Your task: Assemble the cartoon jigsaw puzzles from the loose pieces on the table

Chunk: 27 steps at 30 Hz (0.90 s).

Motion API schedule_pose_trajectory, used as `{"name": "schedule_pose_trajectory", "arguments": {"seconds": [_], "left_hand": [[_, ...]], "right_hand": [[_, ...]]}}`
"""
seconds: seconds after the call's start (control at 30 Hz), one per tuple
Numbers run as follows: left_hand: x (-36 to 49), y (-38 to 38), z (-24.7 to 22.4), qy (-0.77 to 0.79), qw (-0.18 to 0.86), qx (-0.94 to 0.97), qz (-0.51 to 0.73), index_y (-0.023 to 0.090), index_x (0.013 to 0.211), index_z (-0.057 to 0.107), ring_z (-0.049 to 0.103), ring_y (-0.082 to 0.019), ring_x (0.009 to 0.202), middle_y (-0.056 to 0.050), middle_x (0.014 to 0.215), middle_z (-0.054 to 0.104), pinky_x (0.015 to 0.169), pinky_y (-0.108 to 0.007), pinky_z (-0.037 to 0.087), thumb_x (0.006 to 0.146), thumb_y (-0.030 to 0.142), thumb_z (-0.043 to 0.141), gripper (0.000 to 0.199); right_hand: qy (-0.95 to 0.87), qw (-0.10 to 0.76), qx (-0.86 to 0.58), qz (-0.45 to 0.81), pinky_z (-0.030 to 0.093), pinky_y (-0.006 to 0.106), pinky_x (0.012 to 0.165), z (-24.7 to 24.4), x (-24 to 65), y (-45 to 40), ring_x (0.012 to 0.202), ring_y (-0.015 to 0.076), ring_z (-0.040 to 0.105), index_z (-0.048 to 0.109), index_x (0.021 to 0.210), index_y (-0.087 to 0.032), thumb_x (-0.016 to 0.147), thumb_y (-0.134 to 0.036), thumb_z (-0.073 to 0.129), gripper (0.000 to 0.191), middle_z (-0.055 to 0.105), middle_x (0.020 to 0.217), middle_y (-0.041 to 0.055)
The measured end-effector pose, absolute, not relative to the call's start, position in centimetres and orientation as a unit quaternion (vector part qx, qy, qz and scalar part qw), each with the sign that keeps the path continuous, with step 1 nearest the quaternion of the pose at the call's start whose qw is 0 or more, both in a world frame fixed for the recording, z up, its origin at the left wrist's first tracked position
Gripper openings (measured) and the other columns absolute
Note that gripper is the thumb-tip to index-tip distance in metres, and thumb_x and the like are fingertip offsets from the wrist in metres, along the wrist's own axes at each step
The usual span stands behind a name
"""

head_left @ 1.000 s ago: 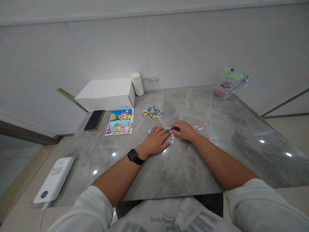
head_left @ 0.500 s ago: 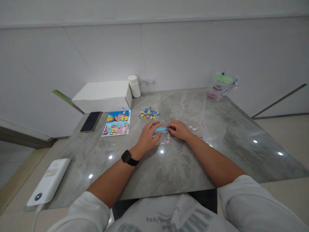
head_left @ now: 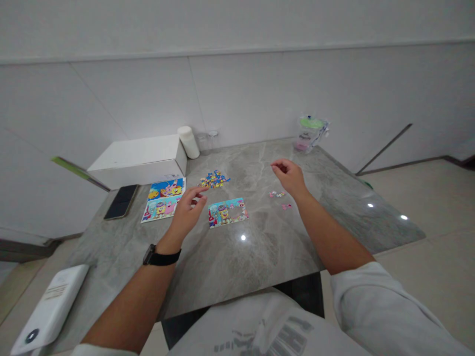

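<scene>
A partly assembled cartoon jigsaw puzzle lies flat on the grey table, with a gap in its right half where the tabletop shows through. My left hand hovers to its left, fingers loosely bent and apart, holding nothing, and hides part of the printed picture sheet. Up and to the right of the puzzle is my right hand, raised with thumb and fingertips pinched together; what is between them, if anything, is too small to make out. Loose puzzle pieces and a pink piece group lie below it.
A heap of blue and yellow puzzle pieces lies behind the puzzle. Further left are a phone, a white box, a white bottle and glasses. A plastic bag stands back right; a white power bank front left.
Both hands have left the puzzle: the left drew back to the left, the right lifted away to the right. More of the puzzle is visible. The camera view has shifted rightward.
</scene>
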<state>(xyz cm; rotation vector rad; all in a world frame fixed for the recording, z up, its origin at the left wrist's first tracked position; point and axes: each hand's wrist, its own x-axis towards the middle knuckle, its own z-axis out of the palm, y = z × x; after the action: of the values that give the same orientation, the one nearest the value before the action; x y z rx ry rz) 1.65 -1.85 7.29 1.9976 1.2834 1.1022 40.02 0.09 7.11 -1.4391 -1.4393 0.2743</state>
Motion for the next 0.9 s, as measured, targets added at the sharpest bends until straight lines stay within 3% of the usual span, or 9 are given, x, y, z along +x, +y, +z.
{"name": "schedule_pose_trajectory", "arguments": {"seconds": [0.13, 0.33, 0.5, 0.7, 0.9], "left_hand": [[1.1, -1.4, 6.6, 0.504, 0.282, 0.705, 0.41, 0.023, 0.122, 0.072, 0.065, -0.019, 0.094, -0.007, 0.124, 0.072, 0.082, -0.033, 0.055, 0.095, 0.044, 0.06, 0.037], [0.7, -0.5, 3.3, 0.528, 0.312, 0.665, 0.426, 0.02, 0.122, 0.071, 0.06, -0.015, 0.078, -0.007, 0.124, 0.073, 0.074, -0.03, 0.051, 0.093, 0.047, 0.061, 0.041], [0.0, 0.1, 0.8, 0.553, 0.298, 0.654, 0.421, 0.019, 0.12, 0.072, 0.062, -0.017, 0.081, -0.007, 0.115, 0.074, 0.073, -0.03, 0.05, 0.094, 0.048, 0.059, 0.041], [0.2, 0.0, 0.9, 0.525, 0.244, 0.711, 0.398, 0.02, 0.114, 0.072, 0.063, -0.017, 0.082, -0.006, 0.112, 0.072, 0.076, -0.032, 0.051, 0.097, 0.043, 0.055, 0.033], [1.0, -0.6, 1.2, 0.485, 0.215, 0.761, 0.373, 0.021, 0.113, 0.072, 0.062, -0.018, 0.081, -0.006, 0.109, 0.07, 0.074, -0.033, 0.05, 0.098, 0.038, 0.055, 0.028]], "right_hand": [[-0.552, 0.53, -0.632, 0.122, 0.042, 0.029, 0.064, 6.2, 42.9, -0.5, 0.065, 0.0161, 0.054, 0.075, 0.096, -0.021, 0.087, -0.045, 0.061, 0.03, 0.067, 0.076, 0.0022], [-0.489, 0.54, -0.673, 0.13, 0.047, 0.03, 0.068, 1.8, 46.0, -0.6, 0.073, 0.0179, 0.06, 0.073, 0.102, -0.022, 0.085, -0.051, 0.059, 0.036, 0.071, 0.086, 0.0045], [-0.486, 0.504, -0.703, 0.126, 0.048, 0.031, 0.068, -0.8, 47.0, -0.3, 0.071, 0.0192, 0.061, 0.073, 0.104, -0.021, 0.085, -0.049, 0.059, 0.036, 0.07, 0.083, 0.0044], [-0.529, 0.463, -0.701, 0.115, 0.05, 0.033, 0.071, -1.3, 46.0, -0.2, 0.072, 0.0203, 0.063, 0.074, 0.103, -0.023, 0.087, -0.047, 0.059, 0.033, 0.072, 0.085, 0.0048], [-0.461, 0.553, -0.656, 0.227, 0.048, 0.029, 0.063, -0.4, 46.1, -0.2, 0.068, 0.0161, 0.059, 0.068, 0.11, -0.024, 0.086, -0.055, 0.058, 0.041, 0.068, 0.088, 0.0033]]}}
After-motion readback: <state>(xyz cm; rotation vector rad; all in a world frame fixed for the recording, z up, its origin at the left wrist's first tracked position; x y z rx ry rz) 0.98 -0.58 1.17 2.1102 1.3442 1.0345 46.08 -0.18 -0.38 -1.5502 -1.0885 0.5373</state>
